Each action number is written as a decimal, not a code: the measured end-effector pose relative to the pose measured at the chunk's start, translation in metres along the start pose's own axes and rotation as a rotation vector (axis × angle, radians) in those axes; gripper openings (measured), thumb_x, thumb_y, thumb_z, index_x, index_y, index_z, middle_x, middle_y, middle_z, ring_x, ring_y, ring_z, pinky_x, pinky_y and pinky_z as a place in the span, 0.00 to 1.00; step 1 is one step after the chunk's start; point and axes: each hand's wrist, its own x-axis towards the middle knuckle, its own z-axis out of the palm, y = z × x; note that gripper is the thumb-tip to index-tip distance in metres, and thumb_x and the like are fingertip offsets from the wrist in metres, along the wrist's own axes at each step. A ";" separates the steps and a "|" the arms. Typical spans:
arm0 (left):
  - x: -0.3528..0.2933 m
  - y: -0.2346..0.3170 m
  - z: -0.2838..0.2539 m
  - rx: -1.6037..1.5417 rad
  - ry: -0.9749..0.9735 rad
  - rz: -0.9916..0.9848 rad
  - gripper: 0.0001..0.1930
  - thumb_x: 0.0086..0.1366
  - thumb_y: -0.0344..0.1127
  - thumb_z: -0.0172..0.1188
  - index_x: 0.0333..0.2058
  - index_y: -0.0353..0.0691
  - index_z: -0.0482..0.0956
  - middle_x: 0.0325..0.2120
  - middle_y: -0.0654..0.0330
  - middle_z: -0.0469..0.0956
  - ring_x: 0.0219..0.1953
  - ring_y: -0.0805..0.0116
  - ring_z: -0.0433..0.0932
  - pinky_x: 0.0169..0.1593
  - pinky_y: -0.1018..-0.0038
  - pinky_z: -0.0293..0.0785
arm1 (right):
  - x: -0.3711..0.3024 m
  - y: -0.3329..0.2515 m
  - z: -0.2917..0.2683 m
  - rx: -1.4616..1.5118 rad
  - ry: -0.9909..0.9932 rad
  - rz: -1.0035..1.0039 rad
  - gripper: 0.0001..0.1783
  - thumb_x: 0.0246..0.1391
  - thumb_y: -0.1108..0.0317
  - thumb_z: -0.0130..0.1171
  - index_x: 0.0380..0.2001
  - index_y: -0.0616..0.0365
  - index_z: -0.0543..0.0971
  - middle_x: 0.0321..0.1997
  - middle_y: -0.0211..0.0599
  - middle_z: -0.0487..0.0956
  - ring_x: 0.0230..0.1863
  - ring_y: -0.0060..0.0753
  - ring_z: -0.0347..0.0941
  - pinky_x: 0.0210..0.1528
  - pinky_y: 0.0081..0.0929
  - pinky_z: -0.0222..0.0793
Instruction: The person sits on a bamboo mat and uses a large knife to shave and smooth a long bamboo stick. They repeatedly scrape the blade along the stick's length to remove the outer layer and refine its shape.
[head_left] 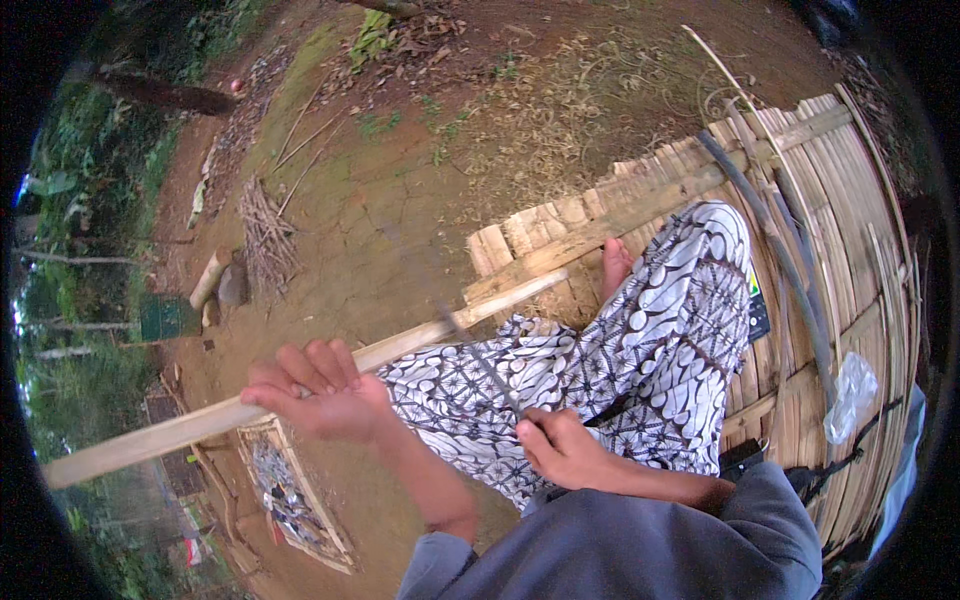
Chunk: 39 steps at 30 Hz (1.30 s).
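My left hand (315, 390) is closed around a long pale strip of bamboo or wood (415, 338). The strip runs from the far left, across my lap, to the edge of the slatted platform. In my right hand (562, 445) is a long thin-bladed knife (492, 372), its handle hidden by my fingers. Its blade slants up and left over the strip, crossing it right of my left hand, and blurs toward the tip. Whether blade and strip touch I cannot tell. Under both lie my legs in a black-and-white patterned cloth (640, 340).
I sit on a split-bamboo platform (850, 240). On its right lie a dark pole (770, 225) and a clear plastic bag (852, 395). Curled shavings (560, 110) litter the ground ahead. Left are a bundle of sticks (265, 240), a log (209, 280) and a framed tray of scraps (290, 490).
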 end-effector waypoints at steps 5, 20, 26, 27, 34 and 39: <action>-0.020 0.005 0.013 0.006 -0.037 0.049 0.22 0.67 0.55 0.38 0.18 0.50 0.50 0.09 0.71 0.45 0.08 0.82 0.39 0.11 0.83 0.36 | 0.004 0.021 -0.007 -0.166 0.075 -0.126 0.19 0.58 0.59 0.47 0.34 0.69 0.74 0.10 0.51 0.68 0.13 0.47 0.68 0.20 0.37 0.63; -0.029 0.011 0.015 0.010 -0.231 0.025 0.22 0.66 0.55 0.40 0.19 0.50 0.51 0.09 0.70 0.47 0.08 0.82 0.41 0.11 0.82 0.38 | -0.011 0.003 -0.005 -0.250 0.058 -0.247 0.20 0.57 0.58 0.46 0.34 0.69 0.72 0.11 0.53 0.68 0.13 0.53 0.68 0.20 0.39 0.63; -0.032 0.009 0.013 -0.043 -0.103 0.029 0.22 0.67 0.56 0.35 0.19 0.49 0.51 0.08 0.70 0.46 0.08 0.82 0.40 0.11 0.82 0.35 | -0.009 0.027 -0.018 -0.074 0.121 0.080 0.20 0.59 0.59 0.44 0.26 0.69 0.72 0.12 0.48 0.68 0.15 0.41 0.65 0.24 0.38 0.62; -0.031 0.008 0.012 -0.049 -0.058 0.018 0.22 0.67 0.56 0.35 0.19 0.49 0.51 0.08 0.70 0.47 0.08 0.82 0.40 0.11 0.82 0.35 | -0.010 0.016 -0.017 -0.059 0.096 0.110 0.21 0.59 0.58 0.44 0.25 0.68 0.72 0.12 0.47 0.68 0.15 0.41 0.64 0.24 0.38 0.62; -0.035 0.010 0.018 -0.013 -0.175 0.038 0.22 0.67 0.56 0.38 0.19 0.49 0.51 0.08 0.71 0.46 0.08 0.82 0.39 0.11 0.82 0.35 | -0.012 -0.010 -0.008 -0.231 0.002 -0.196 0.19 0.59 0.58 0.45 0.32 0.67 0.72 0.11 0.51 0.69 0.15 0.50 0.70 0.21 0.40 0.63; -0.033 0.010 0.016 -0.020 -0.153 0.025 0.23 0.67 0.57 0.35 0.19 0.49 0.51 0.08 0.70 0.46 0.08 0.82 0.39 0.11 0.82 0.34 | -0.003 0.029 -0.014 -0.023 0.180 0.025 0.21 0.60 0.58 0.44 0.26 0.68 0.72 0.10 0.43 0.68 0.13 0.35 0.66 0.20 0.33 0.62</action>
